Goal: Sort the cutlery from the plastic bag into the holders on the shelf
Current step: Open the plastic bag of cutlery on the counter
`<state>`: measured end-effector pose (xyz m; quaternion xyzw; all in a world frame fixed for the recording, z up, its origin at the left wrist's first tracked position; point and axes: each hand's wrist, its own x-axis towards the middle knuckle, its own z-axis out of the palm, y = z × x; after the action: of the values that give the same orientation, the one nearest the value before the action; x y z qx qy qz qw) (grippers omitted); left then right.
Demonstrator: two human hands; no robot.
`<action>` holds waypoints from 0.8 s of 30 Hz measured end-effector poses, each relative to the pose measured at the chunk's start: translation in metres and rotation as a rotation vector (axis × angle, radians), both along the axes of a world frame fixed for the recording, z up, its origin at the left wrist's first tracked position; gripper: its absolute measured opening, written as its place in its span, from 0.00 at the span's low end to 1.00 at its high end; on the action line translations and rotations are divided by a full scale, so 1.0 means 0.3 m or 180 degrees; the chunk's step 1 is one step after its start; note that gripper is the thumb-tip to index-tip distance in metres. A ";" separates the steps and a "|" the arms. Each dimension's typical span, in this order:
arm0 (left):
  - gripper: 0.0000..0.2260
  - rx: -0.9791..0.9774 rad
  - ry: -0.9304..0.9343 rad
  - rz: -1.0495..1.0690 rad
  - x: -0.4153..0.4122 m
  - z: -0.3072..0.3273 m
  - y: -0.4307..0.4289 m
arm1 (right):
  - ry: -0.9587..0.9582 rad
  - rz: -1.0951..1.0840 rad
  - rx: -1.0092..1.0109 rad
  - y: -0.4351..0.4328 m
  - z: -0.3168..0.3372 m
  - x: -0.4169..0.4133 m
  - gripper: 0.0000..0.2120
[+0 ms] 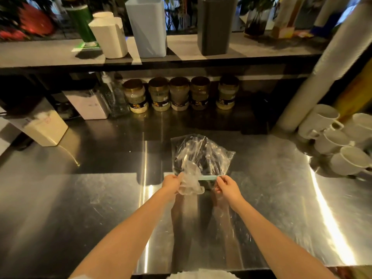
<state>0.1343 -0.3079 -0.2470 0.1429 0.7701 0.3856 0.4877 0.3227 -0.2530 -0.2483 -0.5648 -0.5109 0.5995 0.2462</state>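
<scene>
The clear plastic bag (203, 156) has a pale blue zip strip (208, 177) (white mugs (326, 125) nearby), on a silver counter (100, 198).

One clear crumpled plastic bag (201, 156), with dark cutlery (210, 158) inside too jumbled to count. Two bare hands: left hand (171, 183), right hand (227, 185). Three tall rectangular holders on the shelf (40, 55): white holder (109, 39), pale blue holder (148, 29), dark grey holder (216, 27). Five squat labelled glass jars (179, 94) in a row. At least four white ceramic mugs (350, 161).

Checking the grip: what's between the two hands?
In the head view, the bag's blue zip strip runs between left hand and right hand, with crumpled clear plastic beside the left.
</scene>
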 end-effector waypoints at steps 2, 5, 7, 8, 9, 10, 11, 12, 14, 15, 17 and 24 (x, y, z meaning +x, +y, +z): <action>0.10 0.0048 -0.0095 -0.0110 -0.012 0.005 0.002 | 0.0035 0.0067 0.0023 0.004 -0.006 0.002 0.05; 0.12 0.0073 0.0026 -0.0326 -0.031 0.019 -0.007 | 0.0025 0.0152 0.0021 0.008 -0.018 -0.001 0.06; 0.15 0.0146 0.0059 -0.0473 -0.041 0.028 -0.012 | 0.0036 0.0055 0.0075 0.007 -0.020 -0.009 0.05; 0.16 0.0142 0.0102 -0.0544 -0.047 0.030 -0.012 | 0.0052 -0.0045 0.0108 0.008 -0.021 -0.013 0.05; 0.17 0.0131 0.0131 -0.0577 -0.050 0.038 -0.012 | 0.0080 -0.0144 0.0142 0.011 -0.024 -0.016 0.06; 0.18 0.0120 0.0162 -0.0589 -0.053 0.044 -0.010 | 0.0117 -0.0210 0.0176 0.014 -0.026 -0.018 0.07; 0.19 0.0108 0.0178 -0.0585 -0.055 0.052 -0.007 | 0.0141 -0.0216 0.0207 0.020 -0.027 -0.017 0.08; 0.20 0.0078 0.0211 -0.0599 -0.056 0.062 -0.004 | 0.0132 -0.0174 0.0230 0.027 -0.027 -0.016 0.08; 0.20 -0.0013 0.0318 -0.0710 -0.060 0.079 0.001 | 0.0016 -0.0075 0.0293 0.045 -0.028 -0.011 0.04; 0.20 -0.0057 0.0371 -0.0803 -0.065 0.086 0.003 | -0.0064 -0.0046 0.0338 0.053 -0.029 -0.009 0.05; 0.20 -0.0159 0.0488 -0.0981 -0.070 0.099 0.006 | -0.0224 0.0040 0.0459 0.068 -0.028 -0.006 0.06; 0.08 0.2013 0.3644 -0.1145 -0.016 0.100 -0.060 | -0.0368 0.0374 0.0391 0.107 -0.017 0.009 0.07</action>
<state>0.1293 -0.3260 -0.2171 0.5863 0.7213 0.3687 -0.0056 0.3255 -0.2210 -0.2533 -0.5514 -0.5922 0.5468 0.2150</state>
